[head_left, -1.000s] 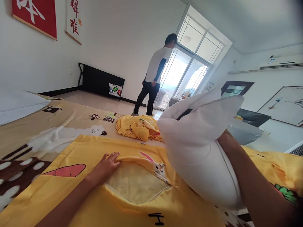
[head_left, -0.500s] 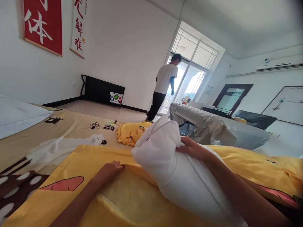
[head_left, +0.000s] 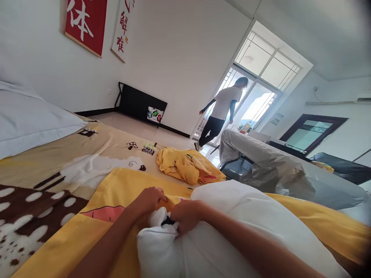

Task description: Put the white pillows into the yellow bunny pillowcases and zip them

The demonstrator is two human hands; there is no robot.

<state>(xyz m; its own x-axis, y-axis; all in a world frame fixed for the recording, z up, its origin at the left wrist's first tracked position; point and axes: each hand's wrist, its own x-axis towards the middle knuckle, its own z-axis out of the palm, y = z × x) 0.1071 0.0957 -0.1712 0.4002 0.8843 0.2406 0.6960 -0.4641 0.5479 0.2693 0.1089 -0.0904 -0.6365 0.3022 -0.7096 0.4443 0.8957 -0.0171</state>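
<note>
A yellow pillowcase (head_left: 116, 189) with a pink printed patch lies spread on the bed. My left hand (head_left: 150, 199) is closed on the edge of its opening. The white pillow (head_left: 232, 216) lies partly over the pillowcase, its bunched end at the opening. My right hand (head_left: 187, 216) grips that bunched end, close beside the left hand. The lower part of the pillowcase is hidden under my forearm and the pillow.
A patterned blanket (head_left: 101, 143) covers the bed, with a crumpled yellow cloth (head_left: 188, 166) on it. Another white pillow (head_left: 37, 116) lies at the left. A person (head_left: 224, 106) walks near the glass doors. Behind the bed stands furniture under a plastic cover (head_left: 261, 162).
My right hand has brought the pillow's end down and left to the pillowcase opening. The left hand still holds the edge. The view has shifted left, and the person has taken a step.
</note>
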